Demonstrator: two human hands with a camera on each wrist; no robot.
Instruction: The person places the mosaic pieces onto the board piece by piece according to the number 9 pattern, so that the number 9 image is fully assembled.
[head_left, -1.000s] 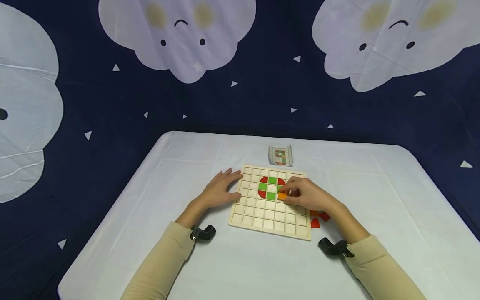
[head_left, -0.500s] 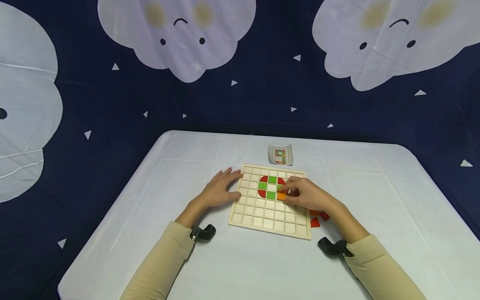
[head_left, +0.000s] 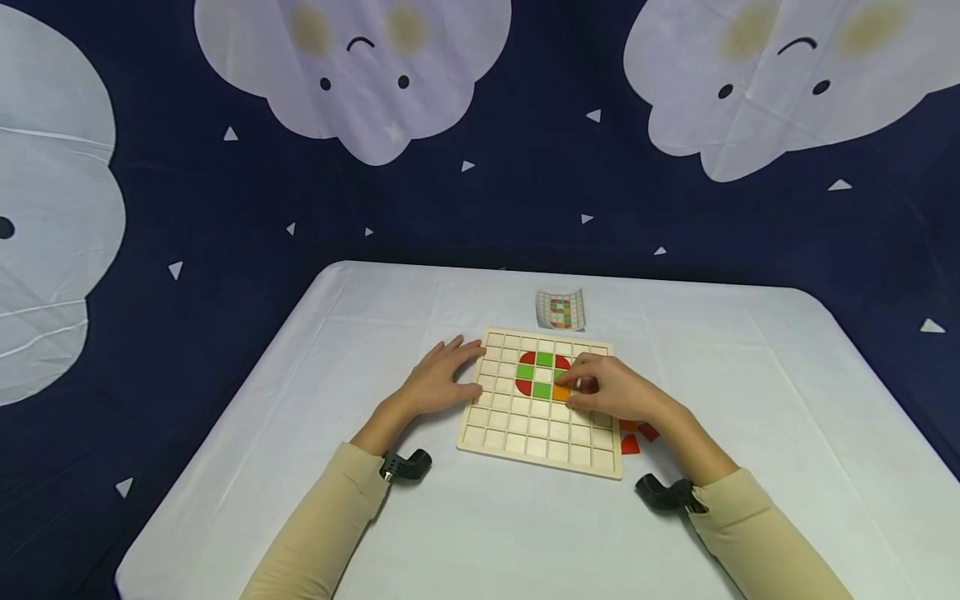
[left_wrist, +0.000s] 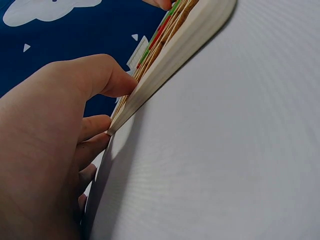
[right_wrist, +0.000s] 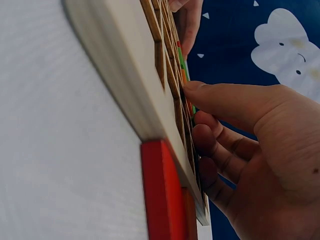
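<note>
A wooden grid board (head_left: 517,423) lies flat on the table, with red and green tiles set in its cells. An orange tile (head_left: 561,392) sits in a cell at the lower right of that ring of tiles, seemingly level with its neighbours. Thumb and forefinger of my right hand (head_left: 618,389) pinch this orange tile, covering part of it and the green tile above. My left hand (head_left: 438,379) rests against the board's left edge, fingers spread and fairly straight. In the left wrist view the left thumb (left_wrist: 117,82) touches the board's rim.
Beyond the board lies a small pattern card (head_left: 561,311) showing a coloured grid. Loose red tiles (head_left: 630,446) and an orange one lie by the board's right edge, partly under the right wrist. A white cloth covers the table (head_left: 517,533).
The orange tile has shifted slightly left and settled into its cell, with the right hand still on it. The left hand and the board stay put.
</note>
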